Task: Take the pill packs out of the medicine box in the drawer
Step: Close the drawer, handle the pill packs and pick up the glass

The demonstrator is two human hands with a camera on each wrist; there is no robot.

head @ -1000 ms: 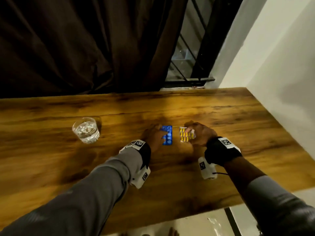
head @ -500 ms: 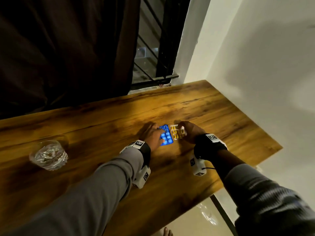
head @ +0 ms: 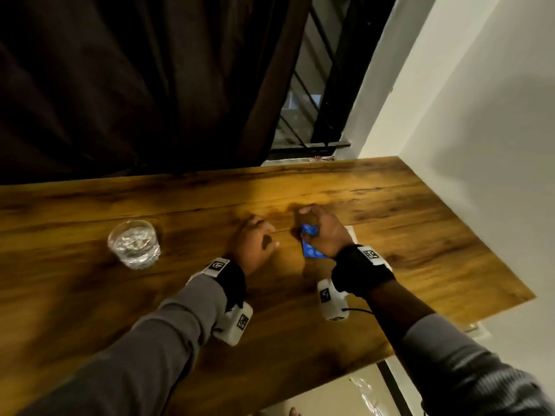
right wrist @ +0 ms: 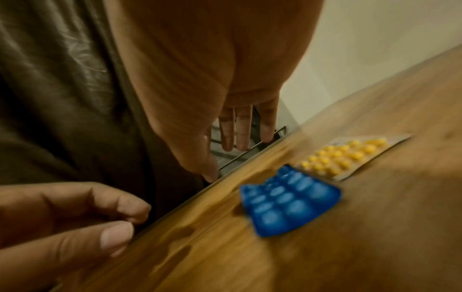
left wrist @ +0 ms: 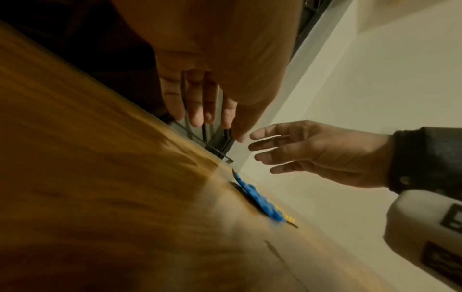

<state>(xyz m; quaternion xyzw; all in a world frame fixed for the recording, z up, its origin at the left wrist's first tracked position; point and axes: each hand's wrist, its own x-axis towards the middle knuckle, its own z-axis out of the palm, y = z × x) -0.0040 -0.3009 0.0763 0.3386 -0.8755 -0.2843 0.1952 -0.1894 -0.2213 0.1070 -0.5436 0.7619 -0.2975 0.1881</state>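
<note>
A blue pill pack (right wrist: 290,201) and a yellow pill pack (right wrist: 350,156) lie side by side on the wooden table (head: 420,235). My right hand (head: 318,229) hovers over them with straight fingers (left wrist: 265,146), holding nothing; in the head view it covers the yellow pack and part of the blue pack (head: 310,247). My left hand (head: 255,235) is just left of the packs, off them, fingers (right wrist: 130,207) loosely curled and empty. The left wrist view shows the blue pack (left wrist: 255,197) edge-on. No medicine box or drawer is in view.
A glass of water (head: 134,244) stands on the table to the left of my left hand. A dark curtain (head: 135,85) and a barred window (head: 309,115) run behind the table. A white wall (head: 480,115) borders its right side.
Both hands have let go of the packs and lifted off them. The left hand drew away to the left; the right hand now hovers over the packs.
</note>
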